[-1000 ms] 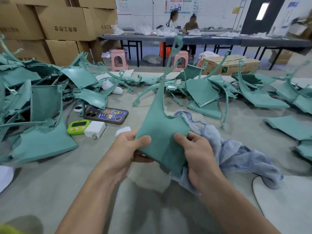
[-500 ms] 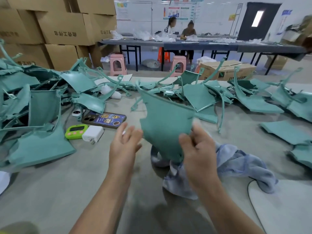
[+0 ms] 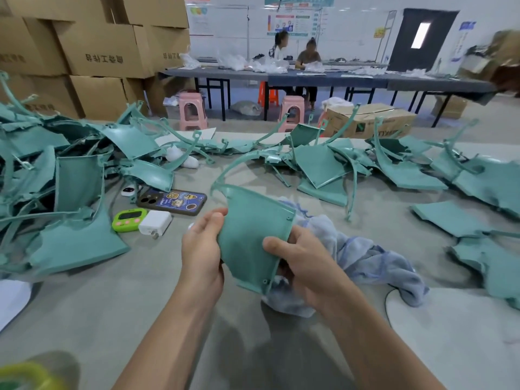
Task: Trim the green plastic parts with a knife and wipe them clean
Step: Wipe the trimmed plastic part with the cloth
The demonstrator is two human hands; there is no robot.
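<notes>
the left hand (image 3: 201, 249) grips the left edge of a green part (image 3: 250, 232), thumb on its face and fingers curled behind, and the right hand (image 3: 304, 266) pinches its lower right edge likewise. the part is held tilted above the worktop (image 3: 112, 305), over the middle near the front edge. a cloth (image 3: 365, 257) lies bunched under and right of the right hand, and a phone (image 3: 171, 202), timer (image 3: 129, 220) and charger (image 3: 154, 222) sit beside the pile (image 3: 70, 192) at the left edge.

The grey table (image 3: 84, 305) bears heaps of green plastic parts (image 3: 70, 243) at the left and along the far side, plus a phone (image 3: 171, 202), green timer (image 3: 129, 219), white charger (image 3: 154, 222) and crumpled blue cloth (image 3: 374, 260).
</notes>
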